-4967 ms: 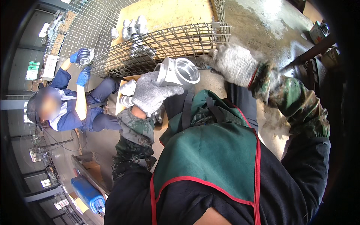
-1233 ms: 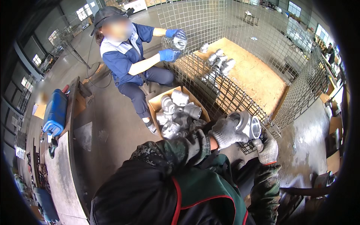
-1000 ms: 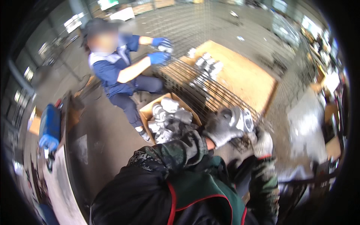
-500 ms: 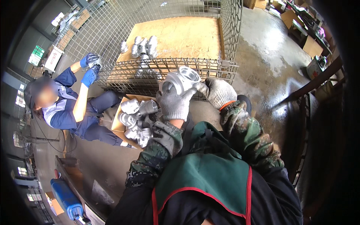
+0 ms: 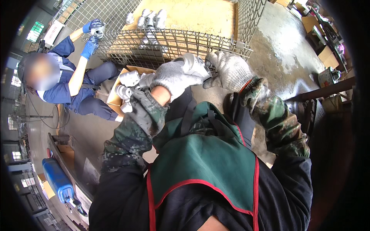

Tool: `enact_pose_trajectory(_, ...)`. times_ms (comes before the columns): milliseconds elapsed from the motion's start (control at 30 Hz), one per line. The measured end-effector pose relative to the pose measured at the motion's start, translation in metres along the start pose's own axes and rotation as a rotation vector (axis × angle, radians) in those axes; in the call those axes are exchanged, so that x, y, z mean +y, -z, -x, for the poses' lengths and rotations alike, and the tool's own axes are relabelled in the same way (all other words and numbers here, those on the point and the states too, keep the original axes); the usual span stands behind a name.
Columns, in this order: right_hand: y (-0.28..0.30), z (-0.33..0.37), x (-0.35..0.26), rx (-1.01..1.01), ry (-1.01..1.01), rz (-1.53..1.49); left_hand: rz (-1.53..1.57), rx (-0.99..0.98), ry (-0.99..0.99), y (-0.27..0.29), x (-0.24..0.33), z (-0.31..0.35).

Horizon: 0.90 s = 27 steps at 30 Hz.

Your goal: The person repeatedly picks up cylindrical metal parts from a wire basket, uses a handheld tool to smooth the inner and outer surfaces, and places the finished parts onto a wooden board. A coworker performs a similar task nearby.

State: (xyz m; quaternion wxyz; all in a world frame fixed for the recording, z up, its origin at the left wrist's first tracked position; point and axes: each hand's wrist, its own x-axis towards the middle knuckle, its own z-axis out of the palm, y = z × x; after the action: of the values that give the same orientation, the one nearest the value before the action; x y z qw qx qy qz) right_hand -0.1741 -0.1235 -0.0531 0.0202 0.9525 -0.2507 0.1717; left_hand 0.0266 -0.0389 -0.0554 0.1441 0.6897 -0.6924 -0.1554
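Note:
A silvery metal pipe fitting [image 5: 194,66] is held up in front of the wire cage's near wall. My left hand [image 5: 173,79], in a grey-white knit glove, is closed around its left side and underside. At the fitting's right end is my right hand [image 5: 231,71], gloved alike, with fingers curled and fingertips and thumb at the rim. Whether a small part sits between those fingertips is hidden. Below and left of my left hand, a cardboard box [image 5: 114,96] holds several similar fittings [image 5: 129,78], partly covered by my forearm.
The wire mesh cage [image 5: 181,40] has a wooden floor [image 5: 200,19] with several fittings [image 5: 151,19] standing on it. At left a seated co-worker [image 5: 73,77] in blue gloves holds another fitting [image 5: 99,32]. A blue container [image 5: 58,179] lies at lower left.
The fitting has tilted, its open end turning from upward to right and down. My left hand has rolled over it, and both hands sit nearer the cage in view. The whole view has shifted.

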Motion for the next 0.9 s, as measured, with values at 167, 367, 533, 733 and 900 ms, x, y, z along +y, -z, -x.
enact_pose_trajectory(167, 0.008, 0.003, -0.002, -0.108, -0.008, -0.045, 0.065, -0.105, -0.037, 0.014, 0.01, 0.002)
enact_pose_trajectory(367, 0.025, 0.008, -0.013, -0.228, -0.087, -0.051, 0.189, -0.248, 0.075, 0.027, 0.016, 0.004)
enact_pose_trajectory(533, 0.019, 0.018, -0.007, -0.051, -0.014, 0.035, 0.343, -0.281, 0.14, 0.033, 0.026, 0.004)
enact_pose_trajectory(733, 0.032, 0.021, -0.007, -0.225, -0.078, -0.092, 0.55, -0.3, 0.276, 0.021, 0.014, -0.002)
enact_pose_trajectory(900, 0.033, 0.027, -0.009, -0.112, -0.033, -0.056, 0.809, -0.396, 0.275, 0.017, 0.005, -0.001)
